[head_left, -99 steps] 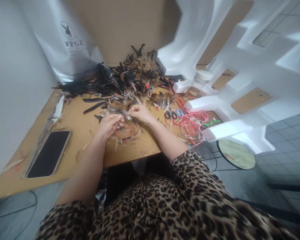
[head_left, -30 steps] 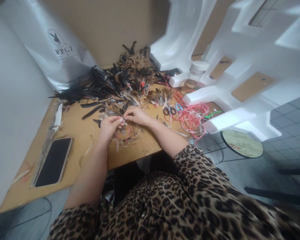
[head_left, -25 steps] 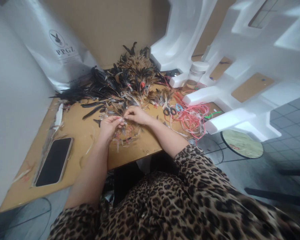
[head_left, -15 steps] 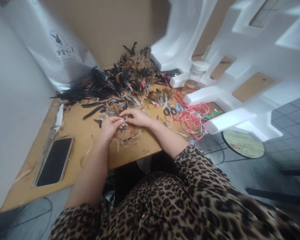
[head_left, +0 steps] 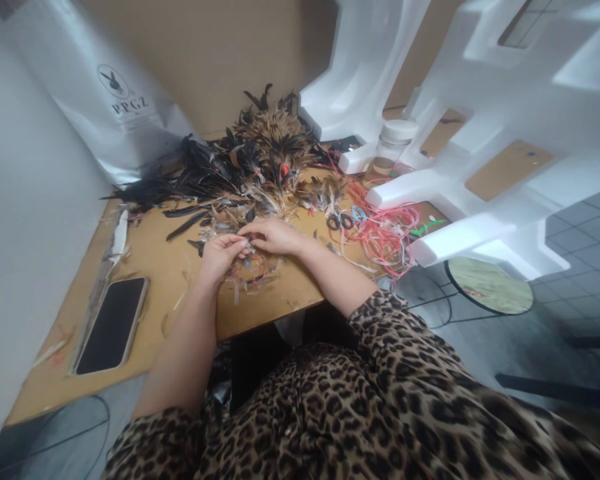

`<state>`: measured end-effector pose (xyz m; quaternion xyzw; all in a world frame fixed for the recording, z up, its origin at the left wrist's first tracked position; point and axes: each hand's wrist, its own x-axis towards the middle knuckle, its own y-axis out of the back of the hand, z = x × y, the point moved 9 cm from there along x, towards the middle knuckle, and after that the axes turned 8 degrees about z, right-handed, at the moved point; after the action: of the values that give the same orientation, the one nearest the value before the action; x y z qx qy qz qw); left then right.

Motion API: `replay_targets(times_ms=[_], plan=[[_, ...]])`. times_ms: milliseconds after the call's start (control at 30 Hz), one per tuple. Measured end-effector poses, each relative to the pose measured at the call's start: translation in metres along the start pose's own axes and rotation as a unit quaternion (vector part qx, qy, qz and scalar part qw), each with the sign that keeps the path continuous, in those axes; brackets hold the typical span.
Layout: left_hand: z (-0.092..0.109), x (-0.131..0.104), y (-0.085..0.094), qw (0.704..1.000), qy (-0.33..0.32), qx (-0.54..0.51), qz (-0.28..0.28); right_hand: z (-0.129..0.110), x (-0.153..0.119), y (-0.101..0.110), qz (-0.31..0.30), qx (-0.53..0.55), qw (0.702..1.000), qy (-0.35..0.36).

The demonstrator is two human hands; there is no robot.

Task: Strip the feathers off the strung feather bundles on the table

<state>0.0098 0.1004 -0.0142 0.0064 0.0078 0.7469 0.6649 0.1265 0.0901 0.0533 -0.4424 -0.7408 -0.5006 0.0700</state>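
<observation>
Near the table's front edge, my left hand (head_left: 222, 256) is closed in a pinch, and what sits between its fingertips is too small to name. Close against it on the right, my right hand (head_left: 271, 236) has its thumb and fingers bent together; what they hold, if anything, is hidden. Loose feather bits and reddish scraps (head_left: 253, 272) lie under and in front of both hands. Just beyond the fingers spreads a pile of brown feathers (head_left: 275, 137) and long black feathers (head_left: 200, 170).
A phone (head_left: 113, 325) lies on the wooden table (head_left: 165, 267) at the left. Right of the hands are scissors (head_left: 340, 221), tangled pink strings (head_left: 385, 233) and a lidded jar (head_left: 394, 143). White foam pieces (head_left: 480, 153) stand at the right, a silvery bag (head_left: 125, 113) at the back left.
The view has shifted very slightly. Both hands keep nearly the same place and pose, and the objects on the table have not visibly moved.
</observation>
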Motion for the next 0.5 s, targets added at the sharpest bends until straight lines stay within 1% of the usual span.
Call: replay_targets(times_ms=[200, 500], plan=[[-0.001, 0.000, 0.003, 1.000, 0.012, -0.014, 0.008, 0.004, 0.000, 0.000, 0.013, -0.031, 0.999, -0.005], [0.001, -0.002, 0.002, 0.999, 0.024, -0.035, 0.004, 0.011, 0.001, 0.001, 0.041, 0.001, 0.998, -0.042]])
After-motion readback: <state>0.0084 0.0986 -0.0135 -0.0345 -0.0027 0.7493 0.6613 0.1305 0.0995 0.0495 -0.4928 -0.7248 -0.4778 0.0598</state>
